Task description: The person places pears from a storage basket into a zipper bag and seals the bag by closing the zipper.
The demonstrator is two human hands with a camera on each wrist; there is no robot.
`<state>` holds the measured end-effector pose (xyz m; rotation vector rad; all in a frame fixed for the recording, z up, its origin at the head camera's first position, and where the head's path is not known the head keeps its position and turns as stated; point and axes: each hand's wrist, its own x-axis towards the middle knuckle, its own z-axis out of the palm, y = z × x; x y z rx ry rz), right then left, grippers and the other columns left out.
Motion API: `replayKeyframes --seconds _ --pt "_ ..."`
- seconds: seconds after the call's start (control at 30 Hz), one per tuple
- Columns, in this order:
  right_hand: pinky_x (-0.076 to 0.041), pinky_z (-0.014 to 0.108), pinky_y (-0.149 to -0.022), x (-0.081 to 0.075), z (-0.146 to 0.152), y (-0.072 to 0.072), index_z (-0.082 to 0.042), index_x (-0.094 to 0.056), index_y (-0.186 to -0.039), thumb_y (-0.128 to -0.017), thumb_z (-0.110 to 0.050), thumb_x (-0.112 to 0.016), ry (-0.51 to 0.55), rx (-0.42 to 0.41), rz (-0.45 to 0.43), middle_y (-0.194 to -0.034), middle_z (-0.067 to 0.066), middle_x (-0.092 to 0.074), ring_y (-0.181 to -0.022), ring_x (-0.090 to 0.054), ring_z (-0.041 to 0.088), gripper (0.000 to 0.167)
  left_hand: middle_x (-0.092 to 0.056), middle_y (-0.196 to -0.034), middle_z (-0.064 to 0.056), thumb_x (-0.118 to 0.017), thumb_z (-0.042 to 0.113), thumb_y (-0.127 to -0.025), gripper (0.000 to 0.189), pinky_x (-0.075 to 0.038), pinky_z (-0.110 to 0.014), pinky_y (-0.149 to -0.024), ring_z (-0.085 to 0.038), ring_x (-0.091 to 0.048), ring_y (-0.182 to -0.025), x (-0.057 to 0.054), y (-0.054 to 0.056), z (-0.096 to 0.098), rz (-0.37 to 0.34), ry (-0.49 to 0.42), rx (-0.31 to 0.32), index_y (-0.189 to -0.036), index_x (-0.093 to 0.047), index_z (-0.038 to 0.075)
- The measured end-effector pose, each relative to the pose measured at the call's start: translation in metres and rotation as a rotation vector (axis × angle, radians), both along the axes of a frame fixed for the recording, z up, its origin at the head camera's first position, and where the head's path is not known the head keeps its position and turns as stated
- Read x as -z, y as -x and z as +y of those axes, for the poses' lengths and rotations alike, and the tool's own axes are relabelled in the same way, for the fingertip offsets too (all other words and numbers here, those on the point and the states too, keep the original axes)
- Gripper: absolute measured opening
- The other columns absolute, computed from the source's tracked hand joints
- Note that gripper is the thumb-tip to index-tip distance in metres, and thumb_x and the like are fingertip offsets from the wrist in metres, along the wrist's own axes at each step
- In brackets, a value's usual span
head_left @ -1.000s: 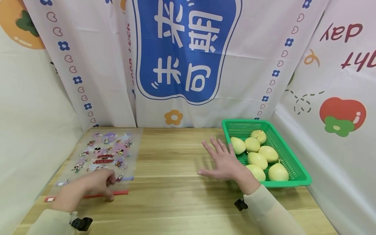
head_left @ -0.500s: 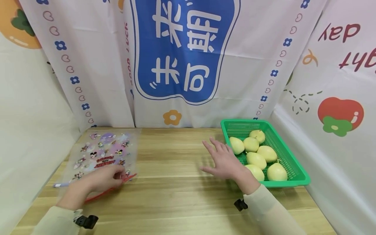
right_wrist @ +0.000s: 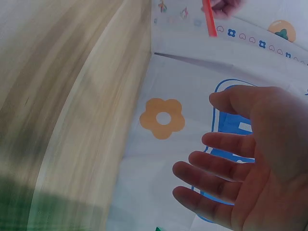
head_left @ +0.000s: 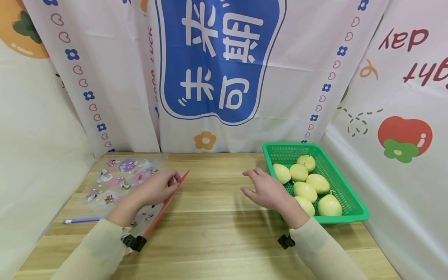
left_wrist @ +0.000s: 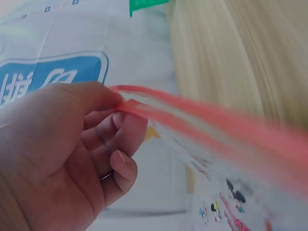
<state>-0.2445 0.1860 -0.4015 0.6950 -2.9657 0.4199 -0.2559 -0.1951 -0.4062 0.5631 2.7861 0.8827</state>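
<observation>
Well left of the green plastic mesh basket [head_left: 322, 221], a clear, cartoon-printed plastic bag [head_left: 105, 177] with a purple strip [head_left: 82, 220] lies flat on the wood-grain desk [head_left: 210, 245]. Nearer the basket, yet apart from it, the left hand [head_left: 157, 189] pinches the red strip [head_left: 161, 212] of a second clear plastic bag [head_left: 146, 218] between thumb and fingers; the strip slants back toward the wrist, the bag's body below it. This bag looks light, limp and perhaps slippery; its firmer-seeming strip is likely the best hold. Just left of the basket, the right hand [head_left: 267, 191] holds nothing, fingers relaxed and apart. Pale yellow-green, rounded pears [head_left: 305, 191] sit in the basket.
</observation>
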Motion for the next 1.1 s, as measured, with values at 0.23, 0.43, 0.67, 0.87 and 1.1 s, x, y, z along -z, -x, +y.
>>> replayKeyframes --seconds 0.23,0.43,0.67,0.87,1.1 --pt "-0.063 0.049 -0.092 -0.007 -0.004 0.004 -0.013 -0.062 -0.15 -0.109 -0.041 -0.068 0.007 0.0 -0.037 -0.145 0.012 -0.065 -0.109 -0.074 0.027 0.05 -0.063 -0.074 -0.005 -0.058 0.018 -0.112 0.02 -0.05 -0.032 -0.053 -0.019 -0.062 -0.058 -0.003 0.017 0.031 -0.056 -0.041 -0.059 -0.125 -0.066 0.005" --pt "-0.063 0.046 -0.091 -0.012 -0.01 0.008 -0.014 -0.062 -0.15 -0.109 -0.04 -0.066 0.078 0.017 -0.117 -0.147 0.01 -0.065 -0.114 -0.074 0.027 0.048 -0.065 -0.075 -0.007 -0.056 0.018 -0.114 0.023 -0.051 -0.031 -0.052 -0.02 -0.066 -0.058 -0.008 0.023 0.061 -0.065 -0.119 -0.123 -0.129 -0.063 0.003" --pt "-0.064 0.046 -0.096 -0.02 -0.026 0.016 -0.012 -0.066 -0.146 -0.11 -0.042 -0.064 0.213 0.001 -0.181 -0.14 0.009 -0.073 -0.109 -0.076 0.023 0.046 -0.074 -0.09 -0.009 -0.057 0.017 -0.113 0.028 -0.058 -0.03 -0.057 -0.017 -0.072 -0.06 -0.017 0.032 0.091 -0.12 -0.322 -0.204 -0.136 -0.059 0.001" --pt "-0.064 0.041 -0.085 -0.023 -0.043 0.023 -0.011 -0.068 -0.143 -0.112 -0.044 -0.061 0.376 0.009 -0.278 -0.127 0.009 -0.077 -0.095 -0.077 0.018 0.046 -0.075 -0.095 -0.012 -0.059 0.014 -0.112 0.027 -0.067 -0.037 -0.065 -0.016 -0.072 -0.059 -0.018 0.042 0.109 -0.117 -0.483 -0.257 -0.136 -0.061 0.002" --pt "-0.065 0.04 -0.072 -0.016 -0.059 0.028 -0.007 -0.065 -0.143 -0.116 -0.042 -0.053 0.568 0.012 -0.467 -0.12 0.015 -0.074 -0.084 -0.078 0.023 0.046 -0.076 -0.096 -0.014 -0.059 0.012 -0.112 0.029 -0.065 -0.03 -0.06 -0.014 -0.072 -0.058 -0.018 0.045 0.123 -0.109 -0.534 -0.27 -0.138 -0.06 -0.001"
